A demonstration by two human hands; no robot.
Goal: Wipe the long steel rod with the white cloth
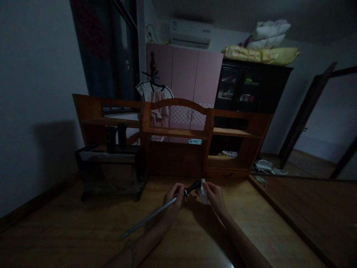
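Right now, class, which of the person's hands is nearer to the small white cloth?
Right. The right hand holds the white cloth against the tool's black handle. The left hand grips the grey rod just left of the handle, apart from the cloth.

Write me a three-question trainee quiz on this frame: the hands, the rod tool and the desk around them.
1. True or false: the left hand grips the metal rod near its black handle.
2. What does the right hand press against the handle? A) white cloth B) sponge C) brush
3. Which way does the rod's free tip point: toward the person or toward the wooden shelf unit?

Key: 1 true; 2 A, the white cloth; 3 toward the person, lower left.
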